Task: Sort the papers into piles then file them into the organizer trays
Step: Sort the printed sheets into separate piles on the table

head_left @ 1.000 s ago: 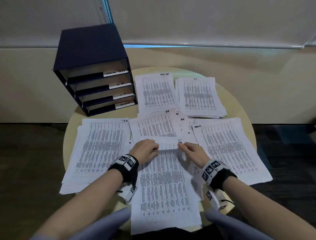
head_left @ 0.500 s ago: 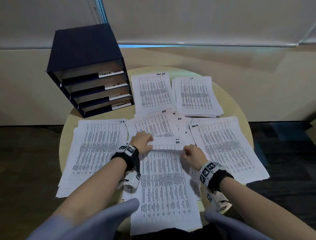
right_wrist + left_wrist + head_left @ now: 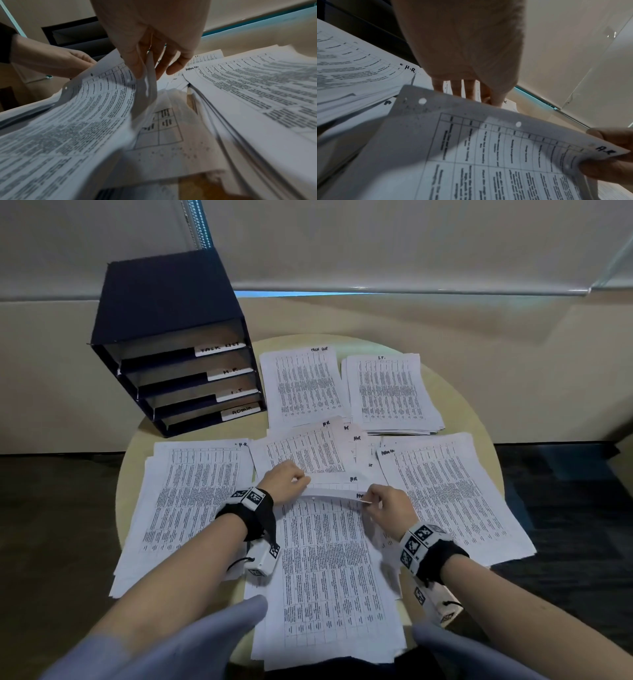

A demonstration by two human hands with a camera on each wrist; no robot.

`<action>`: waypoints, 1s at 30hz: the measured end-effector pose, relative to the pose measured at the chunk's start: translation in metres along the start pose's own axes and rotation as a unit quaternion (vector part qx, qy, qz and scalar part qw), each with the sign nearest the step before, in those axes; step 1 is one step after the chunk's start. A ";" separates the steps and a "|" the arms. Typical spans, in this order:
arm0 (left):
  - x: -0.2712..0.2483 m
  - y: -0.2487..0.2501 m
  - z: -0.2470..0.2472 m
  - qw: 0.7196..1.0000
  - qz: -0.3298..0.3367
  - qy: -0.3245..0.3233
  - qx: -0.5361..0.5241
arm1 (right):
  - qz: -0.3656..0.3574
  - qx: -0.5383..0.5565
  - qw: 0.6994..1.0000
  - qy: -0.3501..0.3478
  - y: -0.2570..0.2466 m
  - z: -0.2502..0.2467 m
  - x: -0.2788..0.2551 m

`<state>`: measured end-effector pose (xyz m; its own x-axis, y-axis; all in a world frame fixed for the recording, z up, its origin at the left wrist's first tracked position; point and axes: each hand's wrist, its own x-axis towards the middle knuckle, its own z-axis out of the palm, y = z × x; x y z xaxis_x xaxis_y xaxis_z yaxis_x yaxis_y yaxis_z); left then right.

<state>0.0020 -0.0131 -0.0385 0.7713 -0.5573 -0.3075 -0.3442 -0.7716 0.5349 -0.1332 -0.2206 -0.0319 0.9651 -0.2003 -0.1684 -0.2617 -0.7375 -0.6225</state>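
Note:
A tall stack of unsorted printed sheets lies at the table's near middle. Its top sheet (image 3: pixel 329 559) (image 3: pixel 488 155) (image 3: pixel 77 115), marked "H.R" at the corner, arches up at its far edge. My right hand (image 3: pixel 371 501) (image 3: pixel 144 73) pinches that sheet's far right corner between thumb and fingers. My left hand (image 3: pixel 294 479) (image 3: pixel 462 89) sits just beyond the raised edge, fingers down on the loose H.R sheets (image 3: pixel 305 450). The dark blue organizer (image 3: pixel 171 337) stands at the back left with trays labelled TASK LIST, H.R, I.T and ADMIN.
Sorted piles ring the round table (image 3: pixel 455 392): an H.R pile (image 3: pixel 191 501) at left, a task list pile (image 3: pixel 305 385) and an I.T pile (image 3: pixel 390 392) at the back, and an admin pile (image 3: pixel 452 494) at right. The wall rises close behind.
My left hand has slid forward off the stack onto the loose middle sheets. My right hand has pinched the top sheet's corner and lifted its far edge.

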 end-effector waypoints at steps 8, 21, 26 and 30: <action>-0.007 0.011 -0.008 0.990 0.025 0.037 -0.133 | 0.092 0.119 0.988 0.024 0.003 -0.001 -0.005; -0.022 -0.004 -0.026 0.991 0.000 0.055 -0.124 | 0.093 0.129 0.987 0.001 0.002 -0.003 -0.012; 0.018 -0.025 -0.057 0.987 -0.092 0.094 0.095 | 0.063 0.120 0.990 0.022 0.008 -0.005 -0.002; 0.036 -0.031 -0.063 0.979 -0.110 0.035 0.170 | 0.068 0.129 0.988 0.054 0.010 -0.014 0.008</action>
<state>0.0744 0.0102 -0.0165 0.8775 -0.3532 -0.3243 -0.3149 -0.9346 0.1657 -0.1279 -0.2388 -0.0285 0.9114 -0.3648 -0.1906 -0.3675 -0.5126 -0.7760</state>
